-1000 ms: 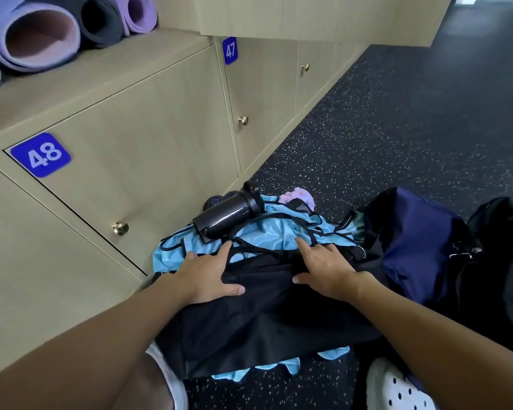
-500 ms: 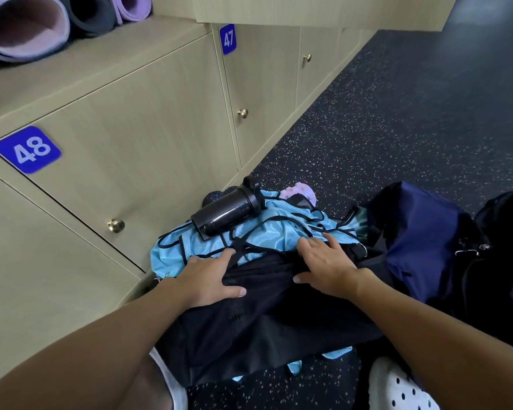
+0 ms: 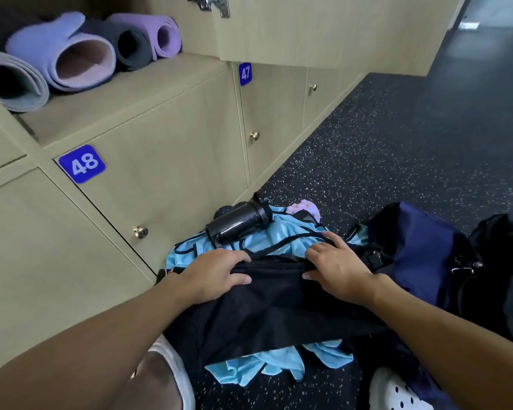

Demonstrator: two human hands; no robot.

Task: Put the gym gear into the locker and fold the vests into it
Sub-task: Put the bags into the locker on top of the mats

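A black vest [image 3: 279,309] lies spread over light-blue vests [image 3: 282,235] on the dark floor, in front of the lockers. My left hand [image 3: 216,273] grips the left part of its top edge, fingers curled over the fabric. The right part of that edge is bunched between thumb and fingers of my right hand [image 3: 335,264]. A black shaker bottle [image 3: 237,223] lies on its side on the blue vests, just beyond my hands. Rolled yoga mats [image 3: 71,54] sit in the open locker [image 3: 125,108] above door 48.
Locker door 48 [image 3: 166,161] with its brass knob [image 3: 140,232] is closed, close on the left. A navy bag [image 3: 421,247] and a black bag [image 3: 501,261] stand at the right. A pink item [image 3: 305,208] lies behind the bottle. An open door [image 3: 308,28] hangs overhead.
Both hands went from lying flat on the black vest to gripping its top edge, which is now bunched. The view tilted upward, showing more of the mats.
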